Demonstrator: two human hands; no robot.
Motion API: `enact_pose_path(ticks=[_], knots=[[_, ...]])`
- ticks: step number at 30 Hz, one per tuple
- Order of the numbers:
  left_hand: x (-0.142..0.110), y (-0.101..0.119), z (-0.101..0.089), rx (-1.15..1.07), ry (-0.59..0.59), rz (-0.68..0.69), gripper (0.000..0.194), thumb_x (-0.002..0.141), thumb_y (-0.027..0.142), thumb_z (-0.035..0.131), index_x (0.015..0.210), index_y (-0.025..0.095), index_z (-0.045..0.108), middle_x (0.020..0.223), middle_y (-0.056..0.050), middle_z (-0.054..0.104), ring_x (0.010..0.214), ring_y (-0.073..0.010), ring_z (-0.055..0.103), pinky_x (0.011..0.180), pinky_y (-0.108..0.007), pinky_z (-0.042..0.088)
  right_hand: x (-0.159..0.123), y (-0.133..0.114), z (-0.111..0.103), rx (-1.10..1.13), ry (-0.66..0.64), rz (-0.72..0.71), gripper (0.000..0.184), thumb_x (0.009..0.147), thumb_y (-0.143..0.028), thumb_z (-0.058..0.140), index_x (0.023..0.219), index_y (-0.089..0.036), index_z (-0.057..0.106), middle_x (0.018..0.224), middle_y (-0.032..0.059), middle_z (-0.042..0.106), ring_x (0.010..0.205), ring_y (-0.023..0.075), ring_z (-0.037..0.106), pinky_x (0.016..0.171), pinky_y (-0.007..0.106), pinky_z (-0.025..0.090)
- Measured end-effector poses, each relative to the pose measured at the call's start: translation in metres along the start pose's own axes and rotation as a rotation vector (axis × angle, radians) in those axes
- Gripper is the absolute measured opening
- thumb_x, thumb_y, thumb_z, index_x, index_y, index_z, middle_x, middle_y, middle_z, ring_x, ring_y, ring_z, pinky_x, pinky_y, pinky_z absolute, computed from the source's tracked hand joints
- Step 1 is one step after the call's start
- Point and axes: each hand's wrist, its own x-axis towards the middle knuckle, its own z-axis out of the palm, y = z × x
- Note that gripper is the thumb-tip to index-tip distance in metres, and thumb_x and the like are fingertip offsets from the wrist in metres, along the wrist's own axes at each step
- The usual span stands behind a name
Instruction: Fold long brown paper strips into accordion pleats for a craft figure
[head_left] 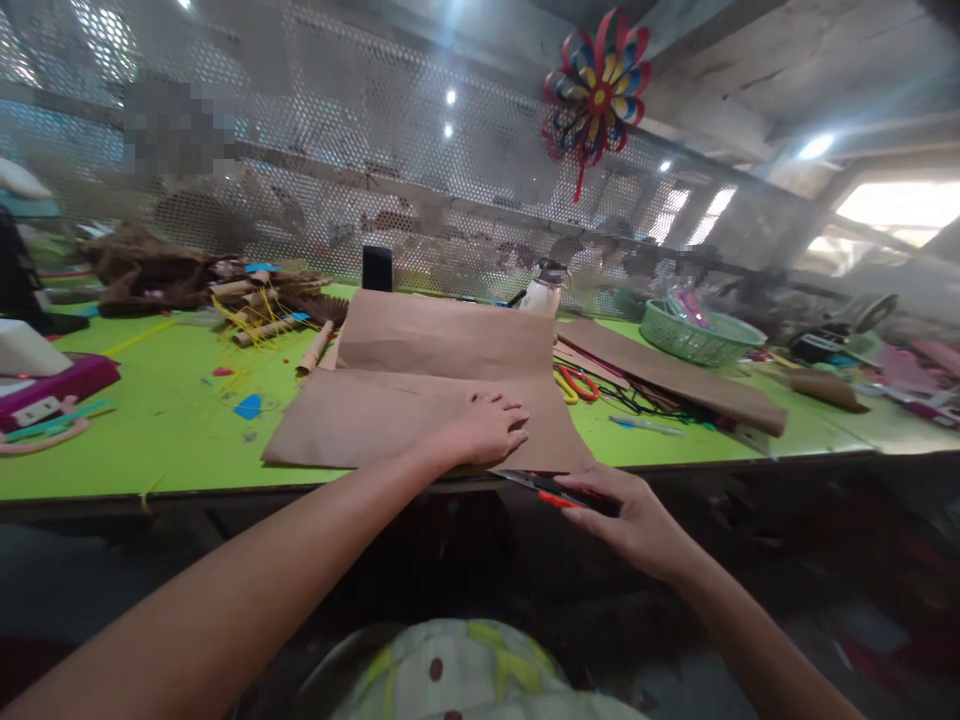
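A large sheet of brown kraft paper [420, 410] lies at the table's front edge, its far part folded up and over. My left hand [487, 430] rests flat on the near part of it, fingers stretched out and pressing down. At the sheet's near right edge, my right hand [634, 515] grips scissors [551, 488] with black and red handles. Their pointed blades reach left, toward the paper edge just below my left hand. Whether the blades are apart or touch the paper, I cannot tell.
Rolled paper tubes with yellow strands [262, 318] lie left on the green table [172, 400]. Behind the sheet stand a dark phone [377, 268] and a flask [543, 290]. Rightward are orange handles [577, 384], more brown paper [675, 375], a pen [645, 425] and a green basket [690, 335].
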Motion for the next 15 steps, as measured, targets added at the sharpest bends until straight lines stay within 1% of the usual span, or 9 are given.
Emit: enact_pose_path(ticks=[5, 8, 10, 12, 13, 14, 15], knots=[[0.008, 0.012, -0.004, 0.022, -0.008, -0.021, 0.038, 0.084, 0.042, 0.033, 0.113, 0.026, 0.053, 0.128, -0.005, 0.044, 0.114, -0.0280, 0.037, 0.090, -0.047, 0.030, -0.003, 0.003, -0.015, -0.016, -0.013, 0.023, 0.028, 0.076, -0.033, 0.058, 0.101, -0.021, 0.063, 0.098, 0.0072, 0.064, 0.091, 0.0206, 0.058, 0.084, 0.035, 0.045], [0.014, 0.020, -0.006, 0.046, -0.010, -0.079, 0.036, 0.081, 0.045, 0.037, 0.104, 0.027, 0.059, 0.119, -0.008, 0.048, 0.109, -0.0304, 0.039, 0.084, -0.048, 0.034, -0.006, 0.007, -0.025, -0.049, -0.031, 0.029, 0.028, 0.077, -0.034, 0.058, 0.102, -0.022, 0.063, 0.101, 0.0063, 0.063, 0.093, 0.0204, 0.058, 0.085, 0.035, 0.044], [0.015, 0.024, -0.010, 0.069, 0.020, -0.115, 0.037, 0.080, 0.048, 0.040, 0.098, 0.025, 0.063, 0.114, -0.010, 0.049, 0.107, -0.0314, 0.039, 0.082, -0.049, 0.035, -0.008, 0.010, -0.028, -0.072, -0.048, 0.027, 0.028, 0.077, -0.034, 0.058, 0.102, -0.023, 0.062, 0.101, 0.0057, 0.063, 0.094, 0.0201, 0.058, 0.086, 0.034, 0.044], [0.012, 0.023, -0.017, 0.101, 0.077, -0.124, 0.039, 0.079, 0.051, 0.040, 0.090, 0.023, 0.066, 0.108, -0.011, 0.050, 0.104, -0.0321, 0.039, 0.080, -0.049, 0.035, -0.009, 0.012, -0.029, -0.085, -0.062, 0.018, 0.028, 0.077, -0.034, 0.057, 0.102, -0.023, 0.062, 0.100, 0.0058, 0.063, 0.093, 0.0200, 0.058, 0.084, 0.033, 0.045], [0.008, 0.020, -0.022, 0.116, 0.102, -0.107, 0.041, 0.079, 0.052, 0.039, 0.086, 0.022, 0.067, 0.105, -0.012, 0.051, 0.103, -0.0319, 0.040, 0.079, -0.048, 0.035, -0.009, 0.014, -0.028, -0.088, -0.064, 0.013, 0.028, 0.078, -0.035, 0.057, 0.102, -0.023, 0.062, 0.100, 0.0059, 0.064, 0.092, 0.0200, 0.058, 0.084, 0.033, 0.045], [0.002, 0.016, -0.027, 0.125, 0.130, -0.083, 0.042, 0.081, 0.051, 0.037, 0.083, 0.021, 0.067, 0.101, -0.012, 0.052, 0.100, -0.0308, 0.041, 0.080, -0.047, 0.035, -0.009, 0.015, -0.028, -0.092, -0.063, 0.011, 0.028, 0.078, -0.035, 0.056, 0.102, -0.023, 0.062, 0.100, 0.0059, 0.064, 0.092, 0.0201, 0.059, 0.083, 0.033, 0.046], [-0.006, 0.010, -0.032, 0.126, 0.130, -0.029, 0.042, 0.083, 0.048, 0.035, 0.083, 0.021, 0.067, 0.097, -0.012, 0.053, 0.097, -0.0286, 0.043, 0.079, -0.045, 0.035, -0.010, 0.016, -0.027, -0.097, -0.059, 0.010, 0.028, 0.078, -0.035, 0.056, 0.102, -0.023, 0.062, 0.100, 0.0058, 0.064, 0.093, 0.0202, 0.059, 0.083, 0.033, 0.046]])
